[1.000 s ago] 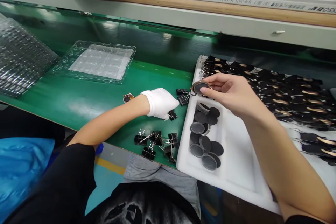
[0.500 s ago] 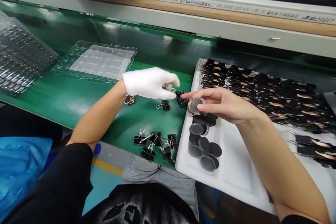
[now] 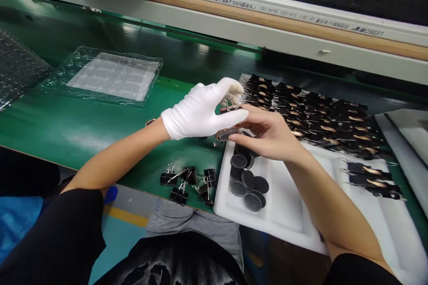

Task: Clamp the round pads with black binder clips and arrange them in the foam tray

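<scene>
My left hand [image 3: 203,111], in a white glove, curls around a black binder clip [image 3: 231,107] with silver wire handles. Pinched in my bare right hand [image 3: 267,131] is a round watch case [image 3: 227,134] with a dark grey disc on its face. Both hands meet at the tray's left edge, the clip just above the case; whether the clip's jaws touch it is hidden. Several grey discs [image 3: 249,180] lie loose on the white foam tray [image 3: 287,213] under my right hand. A pile of binder clips [image 3: 189,178] rests on the green table [image 3: 133,142].
Rows of clipped pieces [image 3: 310,116] fill the tray's far side, with a few more clipped pieces [image 3: 372,180] at its right. A clear plastic tray [image 3: 113,75] lies back left, near stacked clear trays [image 3: 20,64]. Behind my left wrist a small round part [image 3: 150,122] peeks out.
My left hand has moved right and met my right hand, bringing the binder clip to the watch case. The case has tilted and come slightly left. The camera view has shifted.
</scene>
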`<state>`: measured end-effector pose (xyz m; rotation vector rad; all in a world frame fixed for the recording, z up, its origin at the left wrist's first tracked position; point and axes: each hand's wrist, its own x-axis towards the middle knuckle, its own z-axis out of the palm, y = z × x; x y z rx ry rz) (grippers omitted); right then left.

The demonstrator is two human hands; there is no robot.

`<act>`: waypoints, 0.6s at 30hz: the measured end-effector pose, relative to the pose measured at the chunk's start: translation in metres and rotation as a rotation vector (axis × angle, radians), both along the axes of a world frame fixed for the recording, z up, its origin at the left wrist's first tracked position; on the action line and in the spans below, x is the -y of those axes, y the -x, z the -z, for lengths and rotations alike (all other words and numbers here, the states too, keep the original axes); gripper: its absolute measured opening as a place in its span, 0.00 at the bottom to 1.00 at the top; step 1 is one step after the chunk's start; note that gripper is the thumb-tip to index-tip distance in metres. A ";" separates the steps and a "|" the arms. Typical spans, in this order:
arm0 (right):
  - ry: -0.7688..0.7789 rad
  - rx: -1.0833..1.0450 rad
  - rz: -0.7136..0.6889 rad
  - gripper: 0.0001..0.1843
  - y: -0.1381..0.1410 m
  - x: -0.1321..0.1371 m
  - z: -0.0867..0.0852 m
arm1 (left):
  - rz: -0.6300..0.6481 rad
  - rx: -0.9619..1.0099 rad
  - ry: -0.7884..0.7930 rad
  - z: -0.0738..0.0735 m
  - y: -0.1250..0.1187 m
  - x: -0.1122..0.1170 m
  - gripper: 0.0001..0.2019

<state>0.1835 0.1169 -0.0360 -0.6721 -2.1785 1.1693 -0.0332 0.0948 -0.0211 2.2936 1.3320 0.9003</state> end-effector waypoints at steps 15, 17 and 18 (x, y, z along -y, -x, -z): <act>-0.403 0.132 0.274 0.05 0.030 0.043 0.019 | -0.372 -0.206 -0.183 0.002 -0.019 0.013 0.29; -0.396 0.137 0.279 0.05 0.032 0.047 0.020 | -0.377 -0.188 -0.153 0.002 -0.019 0.010 0.28; -0.386 0.144 0.278 0.05 0.032 0.048 0.020 | -0.372 -0.180 -0.137 0.002 -0.019 0.008 0.27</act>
